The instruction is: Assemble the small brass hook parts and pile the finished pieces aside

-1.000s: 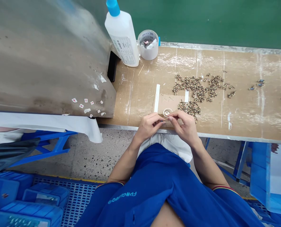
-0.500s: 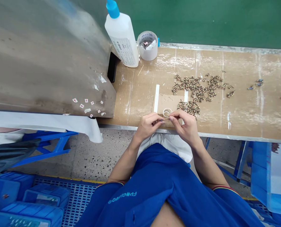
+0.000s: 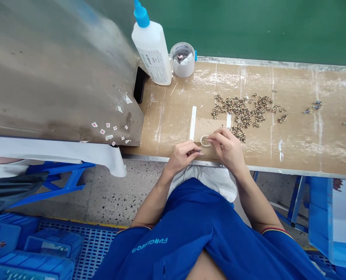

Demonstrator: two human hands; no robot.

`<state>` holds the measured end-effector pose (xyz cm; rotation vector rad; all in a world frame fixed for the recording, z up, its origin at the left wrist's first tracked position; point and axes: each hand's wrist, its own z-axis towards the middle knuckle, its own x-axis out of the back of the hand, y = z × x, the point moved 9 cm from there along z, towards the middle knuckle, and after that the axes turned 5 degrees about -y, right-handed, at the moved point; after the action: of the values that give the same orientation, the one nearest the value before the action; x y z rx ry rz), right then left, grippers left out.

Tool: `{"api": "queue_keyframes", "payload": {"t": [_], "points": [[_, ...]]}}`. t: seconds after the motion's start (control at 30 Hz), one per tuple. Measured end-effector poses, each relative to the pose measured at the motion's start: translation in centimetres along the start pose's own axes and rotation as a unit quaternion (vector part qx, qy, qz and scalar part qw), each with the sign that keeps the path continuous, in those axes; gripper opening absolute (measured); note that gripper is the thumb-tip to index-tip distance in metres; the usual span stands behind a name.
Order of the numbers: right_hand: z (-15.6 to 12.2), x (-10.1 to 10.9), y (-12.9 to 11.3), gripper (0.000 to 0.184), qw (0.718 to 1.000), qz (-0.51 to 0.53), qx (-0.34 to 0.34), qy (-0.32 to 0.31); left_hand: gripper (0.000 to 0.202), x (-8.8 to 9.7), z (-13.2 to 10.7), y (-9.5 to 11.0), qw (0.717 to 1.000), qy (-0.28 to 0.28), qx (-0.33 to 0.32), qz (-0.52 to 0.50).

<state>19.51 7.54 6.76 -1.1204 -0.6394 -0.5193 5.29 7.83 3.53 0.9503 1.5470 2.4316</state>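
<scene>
Both my hands at the bench edge.
My right hand (image 3: 227, 147) pinches shut against the small clear ring (image 3: 203, 140) on the cardboard (image 3: 292, 132); my left hand (image 3: 184, 153) is pinched closed just beside it, near the brass parts (image 3: 243, 111).

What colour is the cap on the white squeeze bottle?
Blue. The cap tops the bottle, and the head view shows it clearly.

— Where's the brass fittings heap (image 3: 243, 111)?
— I see it on the cardboard-topped bench (image 3: 307, 144), right of the small clear ring (image 3: 204, 140); white plastic bottle (image 3: 153, 52) and round white cup (image 3: 183, 61) stand behind, left.
</scene>
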Motion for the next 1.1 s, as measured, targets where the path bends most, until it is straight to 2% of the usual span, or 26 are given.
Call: {"api": "queue_keyframes", "payload": {"t": [0.1, 0.3, 0.47, 0.57, 0.67, 0.83, 1.1], "points": [[-0.1, 0.0, 0.0, 0.017, 1.000, -0.021, 0.003, -0.004, 0.020, 0.1, 0.0, 0.1, 1.000, 0.006, -0.005, -0.004], [0.0, -0.4, -0.1, 0.017, 0.999, 0.011, 0.007, -0.037, 0.019, 0.1, 0.0, 0.1, 1.000, 0.005, -0.007, -0.012], [0.1, -0.3, 0.3, 0.017, 1.000, -0.018, -0.008, -0.009, 0.020, 0.2, 0.0, 0.0, 1.000, 0.006, -0.001, -0.014], [0.1, 0.0, 0.2, 0.018, 0.999, -0.028, -0.006, -0.018, 0.021, 0.1, 0.0, -0.1, 1.000, 0.004, 0.001, -0.016], [0.0, 0.6, -0.3, 0.019, 1.000, 0.012, -0.003, -0.015, 0.024, 0.2, 0.0, 0.0, 1.000, 0.007, -0.002, -0.017], [-0.8, 2.0, -1.0, 0.016, 0.994, 0.095, -0.019, 0.056, 0.026, 0.1, 0.1, -0.1, 1.000, 0.006, 0.000, -0.016], [-1.3, 0.9, -1.0, 0.015, 0.993, 0.114, -0.024, 0.027, 0.023, -0.1, 0.0, -0.2, 1.000, 0.000, 0.009, -0.008]]}}
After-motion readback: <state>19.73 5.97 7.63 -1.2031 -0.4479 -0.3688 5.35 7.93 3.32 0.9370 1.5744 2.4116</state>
